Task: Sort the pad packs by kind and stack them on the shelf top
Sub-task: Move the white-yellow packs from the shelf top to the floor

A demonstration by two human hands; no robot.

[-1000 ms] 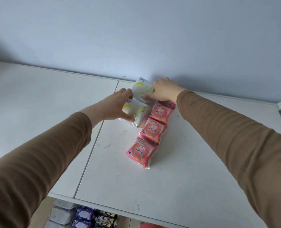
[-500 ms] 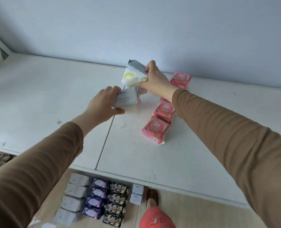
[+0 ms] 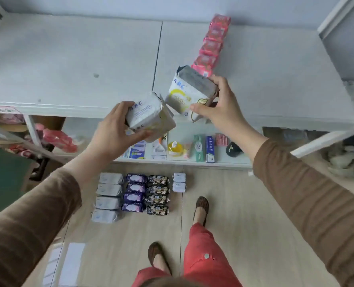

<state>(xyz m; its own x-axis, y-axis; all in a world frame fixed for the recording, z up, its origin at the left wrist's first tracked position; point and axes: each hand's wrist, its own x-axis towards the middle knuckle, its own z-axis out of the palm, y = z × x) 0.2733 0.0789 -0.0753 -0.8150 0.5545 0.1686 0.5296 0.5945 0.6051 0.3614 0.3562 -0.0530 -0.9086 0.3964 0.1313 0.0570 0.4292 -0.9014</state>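
Note:
My left hand (image 3: 114, 133) grips a white ABC pad pack (image 3: 149, 117) in front of the shelf's front edge. My right hand (image 3: 219, 106) grips a second white ABC pack with a yellow ring (image 3: 188, 92), held tilted above the white shelf top (image 3: 68, 59). The two packs nearly touch. A row of several pink packs (image 3: 211, 46) lies on the shelf top, running toward the wall. On the floor below lie columns of pale lilac packs (image 3: 107, 197), purple packs (image 3: 134, 192), black packs (image 3: 158, 195) and two small white packs (image 3: 179, 182).
A lower shelf (image 3: 192, 162) holds a yellow bottle (image 3: 175, 149), boxes, tubes and a black cap (image 3: 233, 150). Pink bags sit under the shelf at left (image 3: 56, 139). A white frame (image 3: 337, 17) stands at the right. My feet and red trousers (image 3: 205, 259) stand on the wooden floor.
Both hands have pulled the two white packs back from the shelf top toward its front edge. The view has tilted down, showing the floor packs and lower shelf.

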